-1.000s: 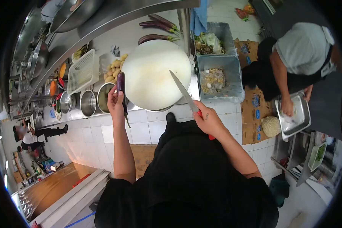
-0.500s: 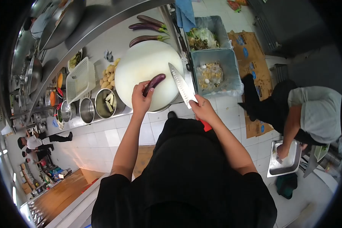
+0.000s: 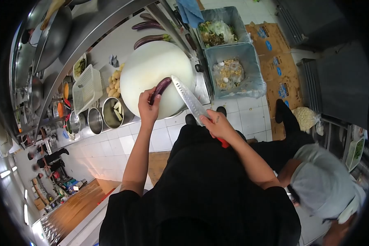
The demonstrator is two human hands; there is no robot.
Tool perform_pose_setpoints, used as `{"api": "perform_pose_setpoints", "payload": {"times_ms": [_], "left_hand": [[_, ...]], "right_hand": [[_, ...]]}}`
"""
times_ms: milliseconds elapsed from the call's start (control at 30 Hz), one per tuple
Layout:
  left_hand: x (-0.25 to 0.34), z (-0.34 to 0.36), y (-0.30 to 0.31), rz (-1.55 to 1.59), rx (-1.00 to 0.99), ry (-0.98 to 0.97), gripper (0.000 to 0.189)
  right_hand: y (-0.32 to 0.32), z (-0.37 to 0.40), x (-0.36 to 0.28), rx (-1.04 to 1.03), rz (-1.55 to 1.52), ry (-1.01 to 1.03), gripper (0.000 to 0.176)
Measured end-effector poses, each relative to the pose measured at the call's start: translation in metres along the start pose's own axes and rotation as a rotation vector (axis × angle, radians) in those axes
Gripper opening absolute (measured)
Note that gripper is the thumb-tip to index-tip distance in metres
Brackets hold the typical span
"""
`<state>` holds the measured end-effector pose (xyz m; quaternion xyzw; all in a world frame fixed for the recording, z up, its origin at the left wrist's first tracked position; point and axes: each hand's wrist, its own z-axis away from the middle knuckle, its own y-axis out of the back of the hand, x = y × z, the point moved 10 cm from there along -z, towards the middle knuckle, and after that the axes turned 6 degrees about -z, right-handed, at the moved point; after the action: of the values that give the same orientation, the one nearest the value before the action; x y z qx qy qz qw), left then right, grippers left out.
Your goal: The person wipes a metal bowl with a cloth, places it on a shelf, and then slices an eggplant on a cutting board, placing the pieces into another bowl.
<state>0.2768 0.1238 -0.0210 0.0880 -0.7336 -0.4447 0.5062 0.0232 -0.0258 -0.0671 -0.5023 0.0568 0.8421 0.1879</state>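
Observation:
My left hand (image 3: pixel 148 105) holds a purple eggplant (image 3: pixel 161 88) by its near end, over the round white cutting board (image 3: pixel 141 61). In my right hand (image 3: pixel 217 123) is a kitchen knife (image 3: pixel 188 96) with a dimpled steel blade and a red handle. The blade points up and left, its tip close to the far end of the eggplant. More whole eggplants (image 3: pixel 151 40) lie beyond the board. A steel pot (image 3: pixel 109 116) with pale cut pieces (image 3: pixel 118 110) stands left of the board.
Potatoes (image 3: pixel 114 88), a white basket (image 3: pixel 86 92) and another steel pot (image 3: pixel 95 123) line the counter's left. Two lined bins (image 3: pixel 212 76) of scraps stand to the right. A person in a grey cap (image 3: pixel 322 176) is close at my right.
The knife has shifted left, bringing its tip nearer the eggplant's end. My left hand still holds the eggplant. The person at right has come closer, and the view has shifted slightly.

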Motion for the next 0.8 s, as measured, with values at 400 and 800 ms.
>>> {"api": "perform_pose_setpoints", "payload": {"times_ms": [400, 800], "left_hand": [[-0.002, 0.000, -0.001, 0.026, -0.006, 0.012, 0.030], [0.009, 0.000, -0.011, 0.029, 0.004, -0.058, 0.032]], "right_hand": [[0.000, 0.001, -0.005, -0.004, 0.015, -0.009, 0.035], [-0.012, -0.043, -0.023, 0.018, -0.008, 0.014, 0.034]]}}
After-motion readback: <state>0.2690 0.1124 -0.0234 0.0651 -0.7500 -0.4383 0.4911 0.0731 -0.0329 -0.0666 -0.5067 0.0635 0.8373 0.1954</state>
